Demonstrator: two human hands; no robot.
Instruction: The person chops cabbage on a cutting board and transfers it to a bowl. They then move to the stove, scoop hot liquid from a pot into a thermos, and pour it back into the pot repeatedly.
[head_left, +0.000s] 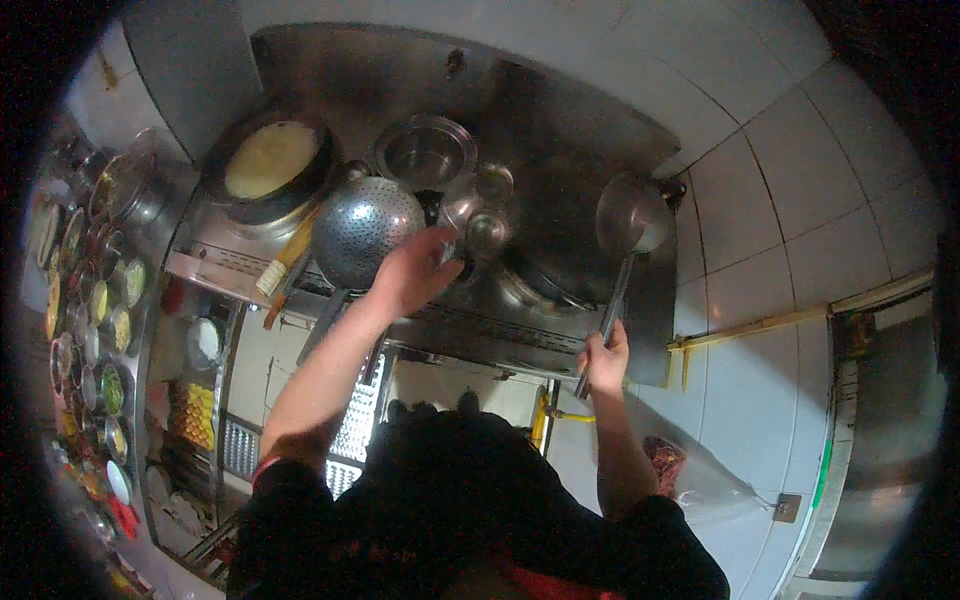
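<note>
My right hand (606, 360) grips the long handle of a metal ladle (634, 217). The ladle's broad bowl is raised over the right side of the stove, beside a dark wok (562, 217). My left hand (424, 266) is slightly blurred, with thumb and fingers apart. Its fingertips are close to small metal containers (487, 229); whether they touch one is unclear. Just left of that hand, a perforated metal strainer (364, 229) lies with its rounded side up. Behind it stands an open metal pot (426, 154).
A dark wok holding pale yellow contents (270, 161) sits at the back left. A bamboo brush (289, 255) lies before it. Many small ingredient bowls (112, 390) line the left counter. Eggs (195, 416) sit on a shelf below. The tiled wall (757, 195) bounds the right.
</note>
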